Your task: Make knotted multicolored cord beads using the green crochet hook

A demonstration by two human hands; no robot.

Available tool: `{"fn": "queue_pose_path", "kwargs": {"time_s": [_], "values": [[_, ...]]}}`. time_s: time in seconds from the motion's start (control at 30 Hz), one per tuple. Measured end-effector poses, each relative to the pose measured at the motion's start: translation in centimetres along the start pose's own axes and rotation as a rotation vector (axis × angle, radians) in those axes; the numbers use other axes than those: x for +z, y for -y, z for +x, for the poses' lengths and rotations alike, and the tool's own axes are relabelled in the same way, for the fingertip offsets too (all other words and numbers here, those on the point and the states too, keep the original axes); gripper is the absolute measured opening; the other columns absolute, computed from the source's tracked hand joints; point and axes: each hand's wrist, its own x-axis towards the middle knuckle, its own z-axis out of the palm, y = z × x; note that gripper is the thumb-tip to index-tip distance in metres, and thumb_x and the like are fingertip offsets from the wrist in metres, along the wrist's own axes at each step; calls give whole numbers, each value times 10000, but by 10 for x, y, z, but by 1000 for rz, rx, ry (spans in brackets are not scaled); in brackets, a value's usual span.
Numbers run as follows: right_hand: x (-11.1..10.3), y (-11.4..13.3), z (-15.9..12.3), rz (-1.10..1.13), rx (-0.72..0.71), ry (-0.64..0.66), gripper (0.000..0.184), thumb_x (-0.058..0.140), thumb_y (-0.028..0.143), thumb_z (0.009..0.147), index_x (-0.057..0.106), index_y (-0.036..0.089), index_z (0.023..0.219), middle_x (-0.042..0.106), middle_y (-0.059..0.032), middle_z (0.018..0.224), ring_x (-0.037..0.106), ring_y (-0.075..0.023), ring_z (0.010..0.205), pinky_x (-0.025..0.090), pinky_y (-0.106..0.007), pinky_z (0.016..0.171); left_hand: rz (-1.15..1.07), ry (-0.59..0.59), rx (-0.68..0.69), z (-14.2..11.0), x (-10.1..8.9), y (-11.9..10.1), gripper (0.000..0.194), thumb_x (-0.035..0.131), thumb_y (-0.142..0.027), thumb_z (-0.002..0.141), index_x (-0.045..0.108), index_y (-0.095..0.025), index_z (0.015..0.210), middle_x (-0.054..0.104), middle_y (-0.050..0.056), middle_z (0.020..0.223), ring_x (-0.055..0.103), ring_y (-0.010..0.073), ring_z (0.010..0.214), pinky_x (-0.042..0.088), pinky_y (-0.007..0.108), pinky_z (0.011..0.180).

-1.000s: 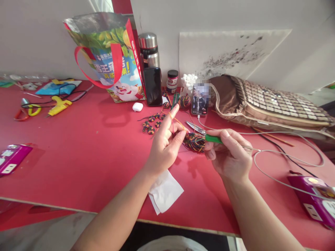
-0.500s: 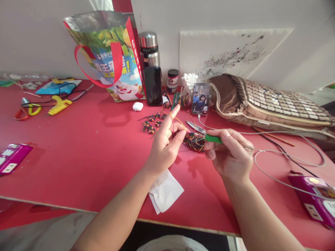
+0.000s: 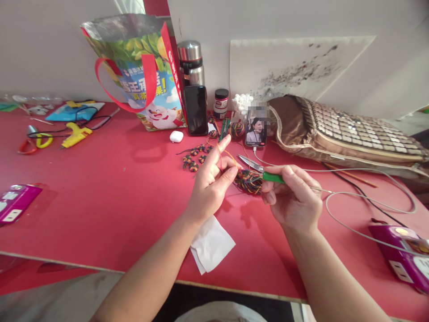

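With thumb and bent fingers pinched, my left hand (image 3: 210, 188) holds multicoloured yarn (image 3: 220, 155) that loops round its raised forefinger. My right hand (image 3: 298, 194) is closed on a crochet hook with a green handle (image 3: 273, 178), pointing left. The hook's tip is too small to make out near the left fingertips. Between both hands lies a tangled bunch of dark, orange and red yarn (image 3: 250, 182). Scissors (image 3: 250, 163) rest just behind it, blades to the left. Small crocheted rounds (image 3: 193, 167) lie beyond my left hand, and a yarn ball (image 3: 236, 129) sits further back.
A phone playing a video (image 3: 256, 129) leans at the back, its white cable (image 3: 368, 171) looping right. A dark phone (image 3: 196, 111), shopping bag (image 3: 144, 76) and steel flask (image 3: 191, 58) stand behind. A white tissue (image 3: 212, 246) lies near the front edge; a cushion (image 3: 355, 129) lies right.
My right hand has shifted very slightly left with the crochet hook. My left hand keeps its pinch almost unmoved. The picture on the propped phone is different.
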Motion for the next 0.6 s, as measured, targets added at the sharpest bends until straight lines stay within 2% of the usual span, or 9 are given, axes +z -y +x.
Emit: {"fn": "queue_pose_path", "kwargs": {"time_s": [0.6], "values": [[0,1,1,-7,15,13,176,735,322,849,815,166,834,703,-40,568,524,-111,371,392,-223,356,-16,16,-17,1,-3,2,540,655,-257,935,552,-279,1464,659,27,852,494,150,730,453,311,737]]}}
